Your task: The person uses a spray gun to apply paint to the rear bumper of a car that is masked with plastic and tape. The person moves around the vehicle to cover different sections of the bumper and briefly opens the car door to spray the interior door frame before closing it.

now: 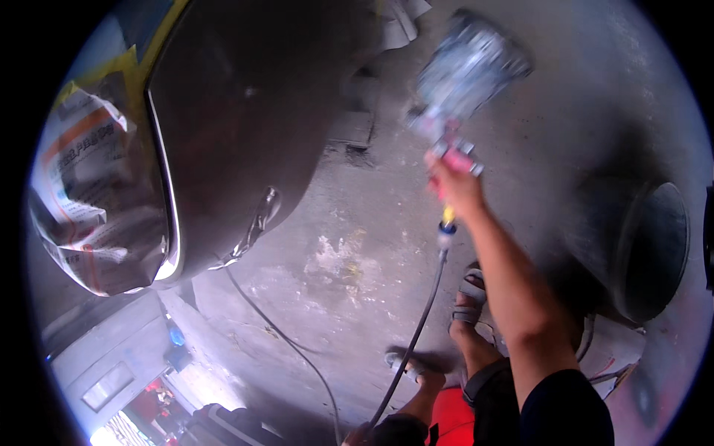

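My right hand point(455, 186) is closed around the handle of a spray gun point(460, 157) with a red body and a large, paint-smeared cup point(472, 70) at its far end. Motion blurs the gun and cup. From the yellow and blue fitting at its handle, a dark air hose point(425, 312) runs down to the lower edge. There, a small part of my left hand point(357, 435) shows, closed at the hose; most of it is cut off. Left of the gun stands a dark, glossy car body panel point(238, 111), apart from it.
Printed masking paper point(97, 193) and yellow tape cover part of the car on the left. A thin hose point(297, 346) trails over the stained concrete floor point(372, 223). On the right lies a large round drum-like duct point(654, 253). My sandalled feet point(470, 293) stand below, beside something red point(451, 418).
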{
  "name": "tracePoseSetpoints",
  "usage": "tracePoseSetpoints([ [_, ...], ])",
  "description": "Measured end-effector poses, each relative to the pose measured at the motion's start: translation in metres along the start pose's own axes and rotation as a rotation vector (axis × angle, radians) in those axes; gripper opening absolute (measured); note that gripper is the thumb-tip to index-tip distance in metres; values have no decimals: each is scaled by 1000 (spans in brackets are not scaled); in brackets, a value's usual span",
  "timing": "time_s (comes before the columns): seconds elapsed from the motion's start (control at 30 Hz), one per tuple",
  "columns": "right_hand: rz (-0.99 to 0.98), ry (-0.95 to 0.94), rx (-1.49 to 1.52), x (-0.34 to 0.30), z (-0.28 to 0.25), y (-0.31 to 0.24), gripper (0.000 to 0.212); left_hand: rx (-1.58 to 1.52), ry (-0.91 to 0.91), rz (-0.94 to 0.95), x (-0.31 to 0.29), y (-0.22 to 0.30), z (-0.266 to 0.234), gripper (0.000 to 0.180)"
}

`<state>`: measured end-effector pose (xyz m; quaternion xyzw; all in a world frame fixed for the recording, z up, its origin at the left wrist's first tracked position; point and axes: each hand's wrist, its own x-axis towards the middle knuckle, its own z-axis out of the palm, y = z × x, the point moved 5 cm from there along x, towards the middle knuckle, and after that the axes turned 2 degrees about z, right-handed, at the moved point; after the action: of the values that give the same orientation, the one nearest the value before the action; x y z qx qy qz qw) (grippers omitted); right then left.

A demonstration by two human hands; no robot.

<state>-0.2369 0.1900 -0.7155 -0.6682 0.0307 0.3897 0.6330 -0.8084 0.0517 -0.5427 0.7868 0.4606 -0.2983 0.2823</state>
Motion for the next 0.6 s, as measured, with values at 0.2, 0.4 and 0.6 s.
tracePoseSetpoints([
  [0.2, -155, 195, 145, 59, -27, -51, 21, -144, 151, 59, 62, 58, -34, 26],
  [0.4, 139, -155, -103, -17, 22, 70, 25, 40, -34, -191, 47, 30, -66, 19],
  [0.6, 258, -730, -7, -79, 46, 156, 35, 172, -81, -241, 45, -23, -64, 17],
])
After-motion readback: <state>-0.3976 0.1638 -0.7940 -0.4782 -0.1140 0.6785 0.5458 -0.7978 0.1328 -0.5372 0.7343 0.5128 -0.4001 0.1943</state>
